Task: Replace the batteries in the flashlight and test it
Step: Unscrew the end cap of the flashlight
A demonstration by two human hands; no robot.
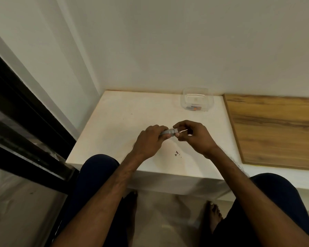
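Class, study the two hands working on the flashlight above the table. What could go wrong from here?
The right hand pinches the small end of the flashlight; that piece might slip and roll off the table. The batteries lie in the far clear container; reaching them leaves only the left hand holding the flashlight.

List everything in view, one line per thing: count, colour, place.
flashlight: one, grey, held above the table in both grips
container: one, clear, table's far edge
batteries: count unclear, orange and dark, inside the container
table: one, white, before the person
wooden panel: one, brown, right of the table
specks: few, dark, on the table under the hands
window frame: one, black, far left
left hand grip: one, curled round the flashlight's body
right hand grip: one, pinching the flashlight's end
knees: two, dark trousers, near the table's front edge
feet: two, bare, on the floor
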